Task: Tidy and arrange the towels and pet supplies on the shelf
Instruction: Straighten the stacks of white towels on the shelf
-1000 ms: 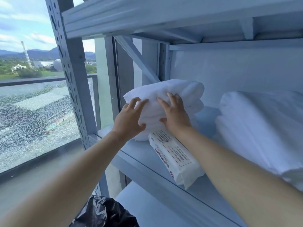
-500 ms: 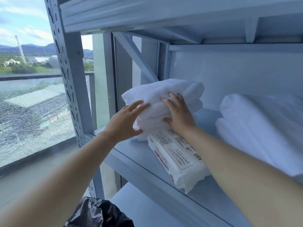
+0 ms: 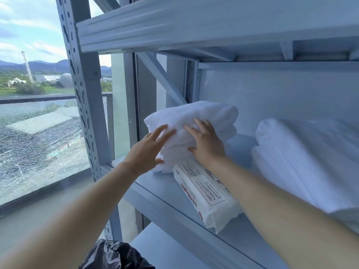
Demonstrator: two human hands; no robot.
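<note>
I log left hand (image 3: 148, 151) and right hand (image 3: 206, 143) flat, fingers straight, pressing the folded towel stack (image 3: 194, 118), its long axis along the shelf (image 3: 159, 189); wipes pack (image 3: 207, 193) points outward.

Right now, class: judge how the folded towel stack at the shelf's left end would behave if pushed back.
Probably floppy: the towel stack shows rounded, uneven folds. Its separate layers may shear rather than slide as one. The printed pack at its base might shift too.

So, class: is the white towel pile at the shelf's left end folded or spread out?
Folded: the towel pile shows stacked rounded fold edges, compact on the shelf.
</note>
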